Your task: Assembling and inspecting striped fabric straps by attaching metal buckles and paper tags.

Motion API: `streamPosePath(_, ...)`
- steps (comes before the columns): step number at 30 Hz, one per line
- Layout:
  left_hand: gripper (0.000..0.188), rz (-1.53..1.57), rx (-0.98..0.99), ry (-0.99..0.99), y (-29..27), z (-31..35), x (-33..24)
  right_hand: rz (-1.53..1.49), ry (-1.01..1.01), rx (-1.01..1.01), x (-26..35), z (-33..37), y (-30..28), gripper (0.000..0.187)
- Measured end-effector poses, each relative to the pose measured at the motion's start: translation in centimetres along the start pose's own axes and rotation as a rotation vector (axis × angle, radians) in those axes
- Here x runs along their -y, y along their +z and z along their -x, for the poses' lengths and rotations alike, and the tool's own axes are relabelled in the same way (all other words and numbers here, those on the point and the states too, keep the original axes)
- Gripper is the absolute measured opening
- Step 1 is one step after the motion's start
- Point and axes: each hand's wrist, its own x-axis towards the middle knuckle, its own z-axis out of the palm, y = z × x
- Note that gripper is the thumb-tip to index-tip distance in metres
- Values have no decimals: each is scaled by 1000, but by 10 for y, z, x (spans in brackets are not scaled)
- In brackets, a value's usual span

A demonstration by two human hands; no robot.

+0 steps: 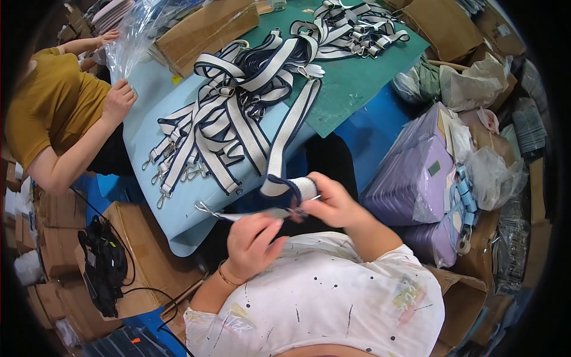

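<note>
Close to my body, over my lap, both hands work on one white webbing strap (pixel 276 160) with navy edges. My left hand (pixel 253 243) is closed on the strap's end part; a metal snap hook (pixel 205 208) sticks out to the left of it. My right hand (pixel 333 203) pinches a folded loop of the same strap, near a small metal piece blurred between the hands. From there the strap runs up onto the table, joining a tangled pile of similar straps (pixel 238 128) with metal hooks hanging at their near ends.
The light blue table (pixel 148 128) carries a green mat (pixel 351 89) with more straps and a cardboard box (pixel 208 33). At left, another person (pixel 59 113) handles clear plastic. Wrapped purple goods (pixel 410 172) stand at right; a carton (pixel 148 250) with black items stands lower left.
</note>
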Motion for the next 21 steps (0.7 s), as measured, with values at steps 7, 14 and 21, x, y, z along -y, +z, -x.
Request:
streamPosePath(7, 78, 643, 370, -42, -16, -47, -13, 522, -139, 922, 65, -9, 13, 42)
streamPosePath(14, 36, 167, -23, -370, -56, -23, -15, 632, -102, 355, 83, -24, 15, 52)
streamPosePath(21, 91, 435, 392, -570, -56, -2, -15, 741, -282, 425, 64, -46, 20, 54)
